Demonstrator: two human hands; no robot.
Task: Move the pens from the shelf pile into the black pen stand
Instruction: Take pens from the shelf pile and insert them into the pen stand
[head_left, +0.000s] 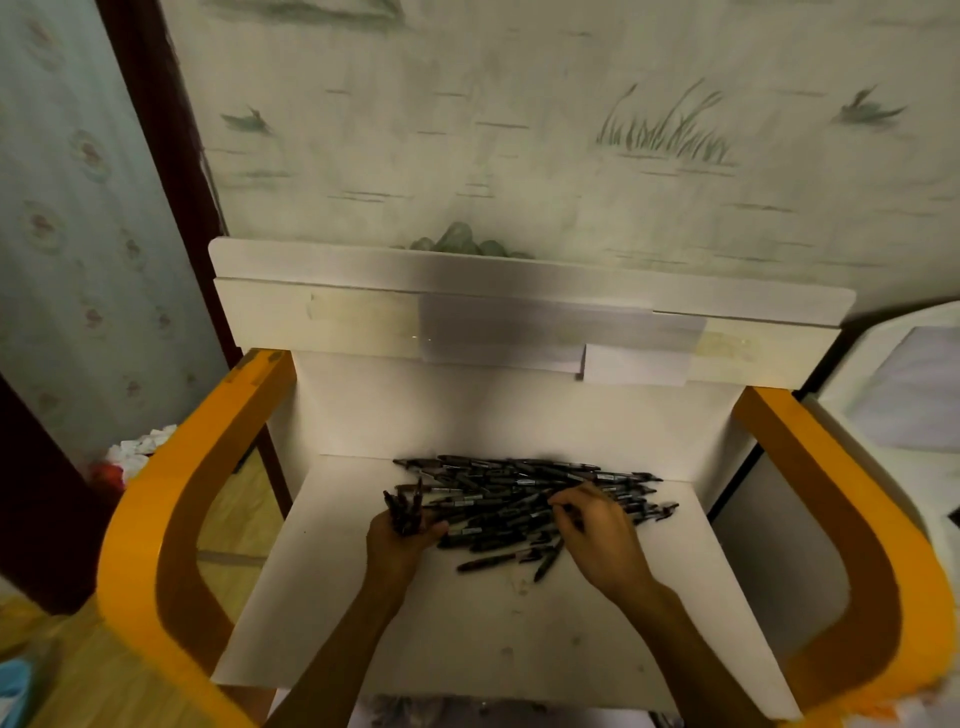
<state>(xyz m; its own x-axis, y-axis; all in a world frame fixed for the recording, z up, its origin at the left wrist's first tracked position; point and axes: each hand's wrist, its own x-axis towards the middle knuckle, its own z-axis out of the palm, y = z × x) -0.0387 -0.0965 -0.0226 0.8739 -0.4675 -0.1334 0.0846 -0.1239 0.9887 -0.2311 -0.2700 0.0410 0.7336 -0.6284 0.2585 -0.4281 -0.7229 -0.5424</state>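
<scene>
Left hand (402, 540) grips a bundle (404, 512); right hand (597, 525) pinches a pen from the pile (519, 493). Best pluck singles, not clumps.

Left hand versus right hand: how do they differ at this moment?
The left hand grips a bunch of pens standing up out of its fist; the right hand holds no bunch and reaches, fingers curled, into the pen pile. The left hand sits at the pile's left edge, the right hand over its middle and right part. Both are above the white shelf. No black pen stand is in view.
</scene>
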